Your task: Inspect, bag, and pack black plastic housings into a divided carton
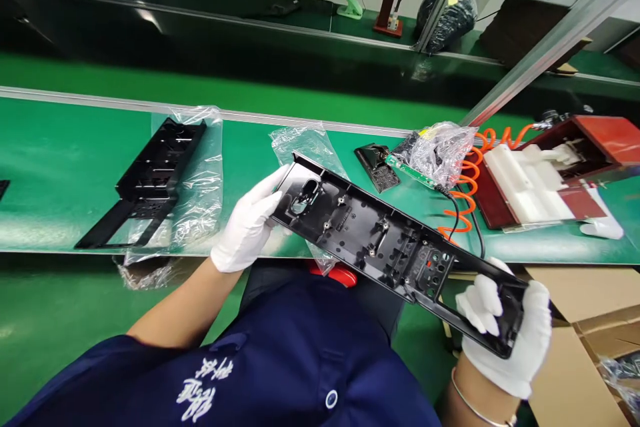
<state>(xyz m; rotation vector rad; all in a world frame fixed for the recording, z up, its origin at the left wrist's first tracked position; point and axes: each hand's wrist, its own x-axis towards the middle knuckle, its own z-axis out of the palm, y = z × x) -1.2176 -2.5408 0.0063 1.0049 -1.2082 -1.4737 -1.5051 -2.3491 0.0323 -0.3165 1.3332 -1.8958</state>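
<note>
Head view. Both hands, in white gloves, are holding a long black plastic panel (385, 240) that is running diagonally from the centre of the frame toward the lower right, its ribbed inner side facing up, raised above the near edge of the green conveyor belt (65, 173). The left hand (250, 223), at centre, is closing around the panel's upper-left end, fingers curled over the edge beside an oval opening. The right hand (505, 330), at lower right, is gripping the opposite end, thumb lying on top and fingers wrapping beneath. At left of the frame a second black panel (150, 180) is lying partly inside a clear plastic bag (200, 180) on the belt. Just behind the held panel another empty clear bag (305, 143) is resting flat. At upper right a small green circuit board (410, 170), a crumpled bag (443, 147), an orange coiled hose (465, 197) and a red fixture with white blocks (550, 173) are sitting close together. An open cardboard box (575, 360) is standing at the lower right corner.
</note>
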